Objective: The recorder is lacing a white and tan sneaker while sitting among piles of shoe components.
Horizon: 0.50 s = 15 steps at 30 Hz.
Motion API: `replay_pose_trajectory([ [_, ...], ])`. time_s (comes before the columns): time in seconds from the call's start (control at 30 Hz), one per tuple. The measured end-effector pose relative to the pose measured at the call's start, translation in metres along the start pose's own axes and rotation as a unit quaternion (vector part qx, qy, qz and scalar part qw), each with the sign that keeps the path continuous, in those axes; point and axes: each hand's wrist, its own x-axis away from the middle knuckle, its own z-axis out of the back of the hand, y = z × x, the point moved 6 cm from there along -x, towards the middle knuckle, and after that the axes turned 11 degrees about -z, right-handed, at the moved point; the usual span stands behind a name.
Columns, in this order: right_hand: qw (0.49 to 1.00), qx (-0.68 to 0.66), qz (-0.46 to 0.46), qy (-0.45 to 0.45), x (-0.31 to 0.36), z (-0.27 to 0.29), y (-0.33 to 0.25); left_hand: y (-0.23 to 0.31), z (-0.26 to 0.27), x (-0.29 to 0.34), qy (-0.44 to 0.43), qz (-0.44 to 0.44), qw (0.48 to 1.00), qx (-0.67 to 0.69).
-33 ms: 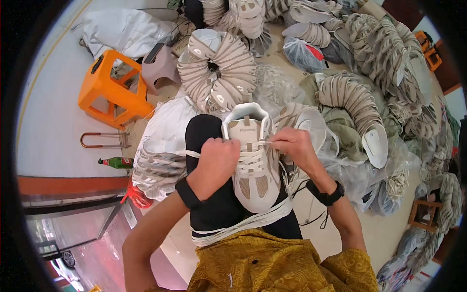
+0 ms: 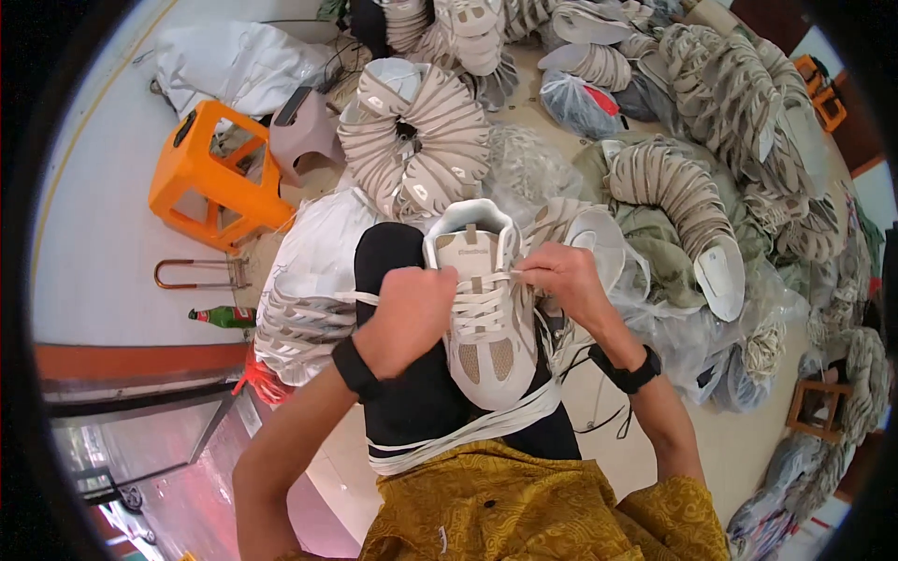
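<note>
A beige and white sneaker upper (image 2: 493,363) lies on my black-clad lap, toe toward me and opening away. White shoelaces (image 2: 480,315) criss-cross its front below the tongue. At the upper right eyelets my right hand (image 2: 564,278) pinches a lace between thumb and fingers. My left hand (image 2: 409,313) is closed at the left eyelet edge, its fingertips largely hidden. A white lace end sticks out to the left from behind that hand, so it seems to grip the lace. A bundle of loose white laces (image 2: 468,437) stretches across my thighs.
A ring of stacked shoe uppers (image 2: 444,140) lies just beyond my knees. More strung uppers (image 2: 678,192) are heaped on the right among plastic bags. On the left stand an orange stool (image 2: 201,117), a grey-pink stool (image 2: 297,140) and a green bottle (image 2: 223,316).
</note>
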Motion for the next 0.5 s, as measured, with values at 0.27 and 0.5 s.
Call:
replay_pose_trajectory([
  [0.27,0.964,0.211,0.149,0.063,0.003,-0.015,0.004,-0.021,-0.001,-0.016,-0.018,0.092,0.989,0.116],
  [0.5,0.927,0.333,0.173,0.022,0.009,-0.021,-0.008,0.019,0.027,-0.015,0.117,-0.097,0.988,-0.021],
])
